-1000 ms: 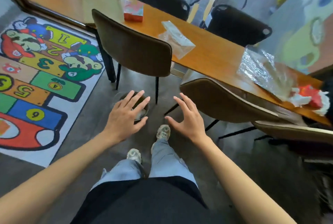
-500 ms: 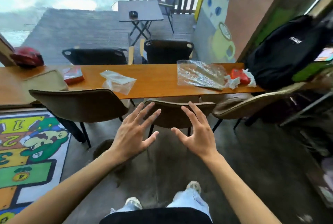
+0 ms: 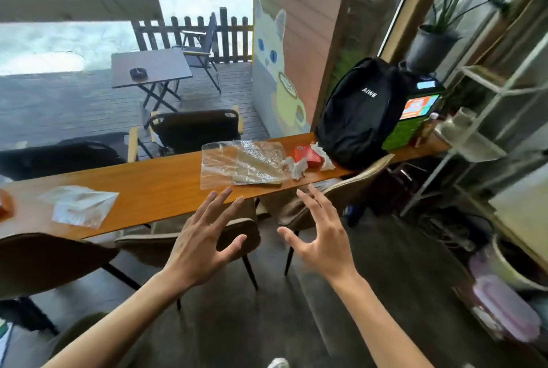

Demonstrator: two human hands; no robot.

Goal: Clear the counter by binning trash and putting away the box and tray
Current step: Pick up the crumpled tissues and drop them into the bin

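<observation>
1. Crinkled clear plastic sheet (image 3: 246, 163) lies flat on the table (image 3: 154, 187), right of centre; red box (image 3: 308, 156) with crumpled white tissue (image 3: 299, 167) just beside it.
2. Left hand (image 3: 204, 244) and right hand (image 3: 321, 244): fingers spread, holding nothing, short of the table edge.
3. Black backpack (image 3: 360, 114) stands at the table's right end; dark floor below.

A black backpack (image 3: 358, 112) stands on the far right end of the wooden surface, up and right of the hands. Brown chairs (image 3: 207, 237) sit just beneath the hands. Beyond them, outside, a folding table (image 3: 154, 66) carries an ashtray (image 3: 138, 73).
</observation>
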